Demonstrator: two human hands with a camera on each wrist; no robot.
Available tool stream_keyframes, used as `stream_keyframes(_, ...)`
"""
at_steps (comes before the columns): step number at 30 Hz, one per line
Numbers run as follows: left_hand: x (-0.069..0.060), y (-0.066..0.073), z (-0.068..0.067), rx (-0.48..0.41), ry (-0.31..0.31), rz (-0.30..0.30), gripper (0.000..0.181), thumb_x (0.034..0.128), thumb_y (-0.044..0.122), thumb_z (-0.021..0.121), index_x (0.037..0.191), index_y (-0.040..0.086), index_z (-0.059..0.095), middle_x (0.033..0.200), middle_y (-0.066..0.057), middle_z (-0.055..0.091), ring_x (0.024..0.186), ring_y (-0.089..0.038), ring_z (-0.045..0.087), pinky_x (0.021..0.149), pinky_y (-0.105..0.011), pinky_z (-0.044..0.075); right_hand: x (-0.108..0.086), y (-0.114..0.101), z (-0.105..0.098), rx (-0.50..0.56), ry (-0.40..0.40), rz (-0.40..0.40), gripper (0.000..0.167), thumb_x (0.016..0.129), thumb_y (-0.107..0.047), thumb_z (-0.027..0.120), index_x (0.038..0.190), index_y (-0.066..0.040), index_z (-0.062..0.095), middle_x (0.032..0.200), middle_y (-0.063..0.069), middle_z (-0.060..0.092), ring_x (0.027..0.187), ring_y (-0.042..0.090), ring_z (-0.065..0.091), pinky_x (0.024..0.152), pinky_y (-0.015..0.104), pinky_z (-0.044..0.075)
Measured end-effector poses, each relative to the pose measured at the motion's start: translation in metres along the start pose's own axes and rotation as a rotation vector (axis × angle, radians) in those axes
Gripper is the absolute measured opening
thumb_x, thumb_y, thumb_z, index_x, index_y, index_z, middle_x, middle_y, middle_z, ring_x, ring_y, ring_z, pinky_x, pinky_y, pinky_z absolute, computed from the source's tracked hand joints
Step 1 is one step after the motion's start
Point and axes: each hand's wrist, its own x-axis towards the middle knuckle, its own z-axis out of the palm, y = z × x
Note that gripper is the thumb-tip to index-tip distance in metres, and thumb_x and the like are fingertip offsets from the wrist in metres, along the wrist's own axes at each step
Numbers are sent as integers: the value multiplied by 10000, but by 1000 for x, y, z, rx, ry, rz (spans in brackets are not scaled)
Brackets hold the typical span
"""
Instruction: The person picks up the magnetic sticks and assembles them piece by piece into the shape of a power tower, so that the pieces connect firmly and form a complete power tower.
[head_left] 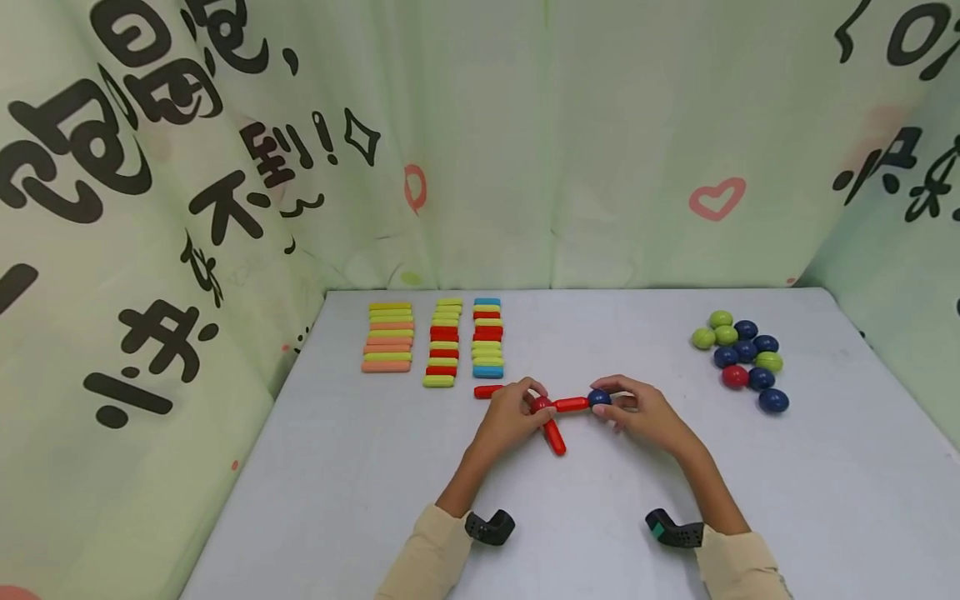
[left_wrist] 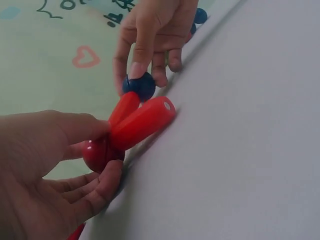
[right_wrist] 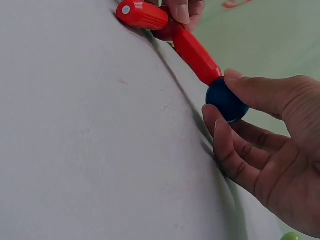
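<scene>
Two red rods point(head_left: 554, 437) are joined to one red ball point(head_left: 540, 404), and the far end of one of them meets a dark blue ball point(head_left: 599, 397). This joined piece is held over the middle of the worktop point(head_left: 337, 467), well in from its left and right edges (whether any part touches the surface cannot be told). The red ball is pinched between the thumb and fingers of the left hand point(head_left: 510, 417); the blue ball is grasped by the thumb and curled fingers of the right hand point(head_left: 651, 415). The second rod is angled away from the first, its end unattached.

Another red rod point(head_left: 487, 392) is partly hidden behind the left hand. Beyond it, toward the far left corner, three columns are laid out: yellow and orange rods point(head_left: 388, 337), yellow and red rods point(head_left: 443, 343), and blue, red and yellow rods point(head_left: 487, 337). Near the far right corner, green, dark blue and red balls point(head_left: 745, 351) are clustered. A printed curtain point(head_left: 622, 125) is hung behind the far edge.
</scene>
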Motion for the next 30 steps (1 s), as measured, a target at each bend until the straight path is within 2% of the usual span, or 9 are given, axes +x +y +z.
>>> stream_keyframes(7,-1,-1,-1,232,-29,62,308,874,347,730,1108,174,628,884,23,567,796,-66,504,625,-141,440,-2,6,-9,-75,79,50,385,947,-233,651,1268,-31,582,1190,211,626,822,184,666,630,246,553)
stream_keyframes(9,-2,-2,-5,285,-72,123,332,890,382,705,1164,213,625,974,34,571,871,-63,511,682,-141,461,-5,8,-16,-123,188,48,339,968,-238,620,1235,-29,601,1138,201,647,792,125,664,610,219,534)
stream_keyframes(12,-3,-4,-11,306,-194,222,365,902,390,687,1240,265,629,1168,19,547,1053,-93,501,816,-175,488,-9,13,-29,-229,445,57,287,979,-205,594,1192,-17,631,1081,194,660,709,27,628,583,167,486)
stream_keyframes(15,-4,-3,-16,326,-332,280,366,886,346,713,1243,303,649,1325,-1,497,1218,-142,444,923,-212,483,-13,20,-41,-313,681,82,311,965,-138,590,1226,28,615,1181,238,617,719,139,661,766,245,492)
stream_keyframes(17,-4,-3,-19,365,-387,301,361,869,302,738,1223,305,667,1367,-7,487,1262,-160,420,946,-220,477,-16,24,-48,-337,750,124,370,963,-110,572,1293,57,567,1306,275,538,911,283,668,932,371,471)
stream_keyframes(20,-3,-1,-20,427,-396,327,356,855,271,756,1201,302,676,1371,2,501,1260,-155,420,933,-198,479,-19,29,-54,-376,729,198,425,978,-92,531,1343,120,485,1436,331,395,1226,471,498,1085,566,344)
stream_keyframes(23,-3,0,-19,442,-363,353,309,855,259,757,1156,275,692,1317,9,538,1211,-143,447,912,-176,473,-21,32,-56,-440,675,261,433,982,-84,520,1343,147,464,1421,365,368,1329,518,363,1087,616,314)
stream_keyframes(26,-3,-1,-18,434,-341,363,259,853,255,758,1106,248,703,1251,14,564,1162,-130,466,885,-156,469,-22,34,-54,-495,670,291,438,968,-64,537,1352,133,462,1367,386,378,1238,554,417,1011,639,374)
stream_keyframes(30,-3,-3,-17,416,-336,355,242,851,274,758,1084,242,705,1215,22,568,1138,-115,475,878,-157,471,-24,34,-55,-555,736,329,460,964,-72,542,1379,101,444,1388,388,338,967,585,526,771,646,459)
